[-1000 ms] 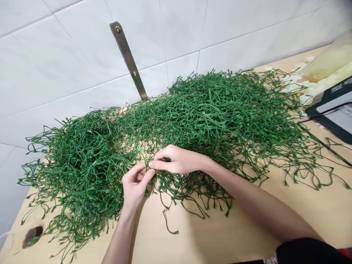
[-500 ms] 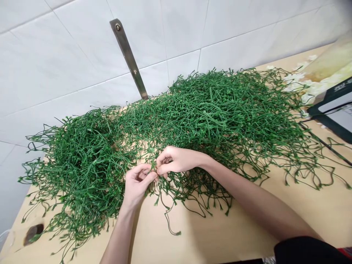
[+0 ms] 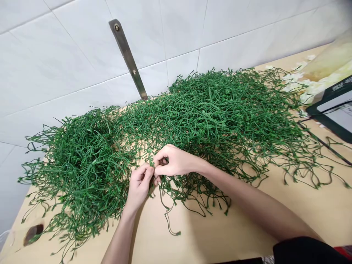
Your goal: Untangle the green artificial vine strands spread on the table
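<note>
Grip of the left hand (image 3: 139,186) was pinched closed on a thin green stem (image 3: 151,160), right of a tangled green heap (image 3: 85,157); the hold of the curled right hand (image 3: 176,161) could not be told.

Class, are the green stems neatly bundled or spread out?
Spread out: the green stems sprawl in tangled heaps across the table.

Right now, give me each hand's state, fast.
Left hand: closed, thumb and finger pinching a thin green stem.
Right hand: closed, fingertips together right by the left's; whether they grip the stem too cannot be told.
</note>
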The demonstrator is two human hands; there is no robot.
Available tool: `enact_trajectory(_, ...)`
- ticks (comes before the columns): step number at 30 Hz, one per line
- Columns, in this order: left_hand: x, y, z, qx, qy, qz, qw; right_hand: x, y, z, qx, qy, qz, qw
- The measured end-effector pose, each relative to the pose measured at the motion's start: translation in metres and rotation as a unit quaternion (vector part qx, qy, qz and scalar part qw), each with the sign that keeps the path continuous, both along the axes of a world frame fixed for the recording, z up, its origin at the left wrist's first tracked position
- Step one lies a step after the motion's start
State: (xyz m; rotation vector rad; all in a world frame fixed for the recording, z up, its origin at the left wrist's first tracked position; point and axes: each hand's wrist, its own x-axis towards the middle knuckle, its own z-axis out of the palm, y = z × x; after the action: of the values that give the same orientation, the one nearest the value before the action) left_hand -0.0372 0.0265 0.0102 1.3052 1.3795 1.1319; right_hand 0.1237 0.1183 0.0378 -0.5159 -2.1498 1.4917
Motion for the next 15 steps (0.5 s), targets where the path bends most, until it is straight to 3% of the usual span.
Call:
enact_trajectory(4, -0.001, 0.000, -0.008, -0.022, -0.111, 0.010, 0.994, -0.002, 0.000, -0.004, 0.000, 0.037, 0.007, 0.999)
enact_trajectory(9, 0.000, 0.000, -0.009, -0.036, -0.184, 0.011, 0.982, -0.005, 0.004, -0.015, -0.003, 0.067, 0.022, 0.998)
enact_trajectory(12, 0.000, 0.000, -0.008, -0.029, -0.195, 0.011, 0.980, -0.007, 0.006, -0.018, -0.008, 0.090, 0.024, 0.996)
enact_trajectory(15, 0.000, 0.000, -0.007, -0.012, -0.159, 0.032, 0.987, -0.005, 0.007, -0.011, 0.056, 0.027, -0.028, 0.998)
